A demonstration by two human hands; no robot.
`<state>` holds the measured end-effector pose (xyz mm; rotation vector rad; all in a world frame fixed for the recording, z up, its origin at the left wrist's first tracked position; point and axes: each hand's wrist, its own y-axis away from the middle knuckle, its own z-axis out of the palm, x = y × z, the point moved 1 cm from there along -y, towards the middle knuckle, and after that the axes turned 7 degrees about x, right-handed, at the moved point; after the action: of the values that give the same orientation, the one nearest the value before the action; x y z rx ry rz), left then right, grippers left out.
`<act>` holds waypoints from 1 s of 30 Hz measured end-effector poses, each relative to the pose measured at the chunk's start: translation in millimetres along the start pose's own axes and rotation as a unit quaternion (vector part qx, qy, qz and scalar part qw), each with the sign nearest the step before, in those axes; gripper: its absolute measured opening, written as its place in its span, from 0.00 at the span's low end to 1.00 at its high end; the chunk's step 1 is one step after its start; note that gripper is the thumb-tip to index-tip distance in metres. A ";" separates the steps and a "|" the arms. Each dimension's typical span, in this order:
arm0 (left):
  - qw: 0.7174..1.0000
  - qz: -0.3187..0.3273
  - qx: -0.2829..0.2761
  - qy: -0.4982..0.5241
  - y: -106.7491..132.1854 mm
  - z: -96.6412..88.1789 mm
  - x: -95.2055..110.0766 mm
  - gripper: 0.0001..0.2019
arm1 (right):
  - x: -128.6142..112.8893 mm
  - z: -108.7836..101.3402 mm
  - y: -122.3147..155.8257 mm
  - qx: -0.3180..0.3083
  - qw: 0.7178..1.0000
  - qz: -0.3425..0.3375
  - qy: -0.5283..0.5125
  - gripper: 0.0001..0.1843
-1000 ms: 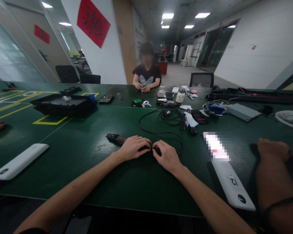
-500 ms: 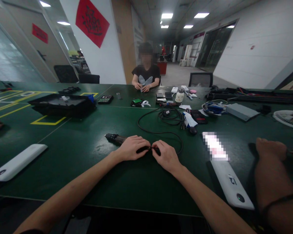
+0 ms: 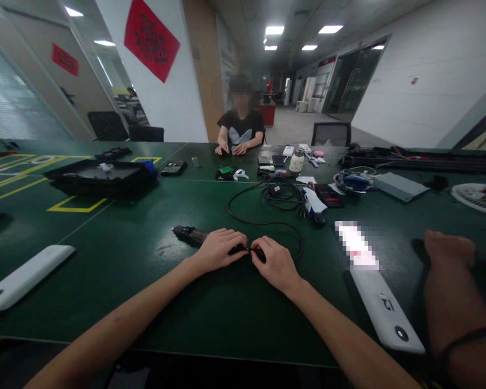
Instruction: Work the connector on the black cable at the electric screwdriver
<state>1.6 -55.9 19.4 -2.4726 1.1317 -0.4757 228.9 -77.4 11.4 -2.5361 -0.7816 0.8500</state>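
My left hand (image 3: 221,249) is closed around a dark cylindrical tool (image 3: 188,234) lying on the green table (image 3: 146,281), its far end sticking out to the left. My right hand (image 3: 276,262) pinches the plug end of a black cable (image 3: 263,221) right at the tool's near end. Both hands meet at the table's middle. The cable loops away behind my right hand toward a coiled bundle.
A long white device (image 3: 383,310) lies to my right, another white device (image 3: 22,276) to my left. A co-worker's forearm (image 3: 449,286) rests at the right edge. A black tray (image 3: 101,177) sits far left. A person (image 3: 240,127) sits opposite among scattered small parts.
Both hands stay joined at the tool and the cable end; only the view has shifted slightly.
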 end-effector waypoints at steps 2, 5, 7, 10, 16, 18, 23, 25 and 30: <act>1.000 0.003 -0.006 0.001 -0.3 -0.8 0.4 0.11 | -0.3 -0.3 0.1 -0.001 1.000 0.000 -0.001 0.05; 1.000 0.014 -0.019 0.007 -0.4 -1.8 0.3 0.09 | -0.7 -0.9 0.4 -0.002 1.000 0.000 -0.003 0.05; 1.000 0.007 -0.016 0.004 -0.6 -1.6 -0.1 0.09 | -0.8 -1.1 0.5 -0.002 1.000 0.000 -0.005 0.05; 1.000 -0.003 -0.010 -0.003 -1.0 -1.4 -0.1 0.12 | -0.7 -1.2 0.3 -0.002 1.000 -0.001 -0.007 0.05; 1.000 0.012 -0.017 0.002 -1.2 -2.6 0.6 0.10 | -0.4 -1.0 0.1 -0.001 1.000 -0.001 -0.004 0.05; 1.000 0.002 -0.012 -0.003 -1.3 -1.8 0.3 0.10 | -0.4 -1.0 0.2 -0.001 1.000 0.000 -0.003 0.05; 1.000 0.010 -0.024 0.000 -1.4 -3.6 0.9 0.10 | -0.2 -1.2 0.3 -0.004 1.000 -0.002 -0.003 0.05; 1.000 0.012 -0.027 0.002 -1.3 -4.3 0.7 0.10 | 0.0 -1.2 0.3 -0.005 1.000 -0.002 -0.002 0.05; 1.000 -0.004 -0.017 -0.009 -1.3 0.0 -0.9 0.11 | -0.3 -1.2 0.3 -0.006 1.000 -0.001 0.000 0.04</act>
<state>1.9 -54.4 19.8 -2.5051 1.1330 -0.4402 229.5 -78.0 12.3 -2.5458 -0.7909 0.8485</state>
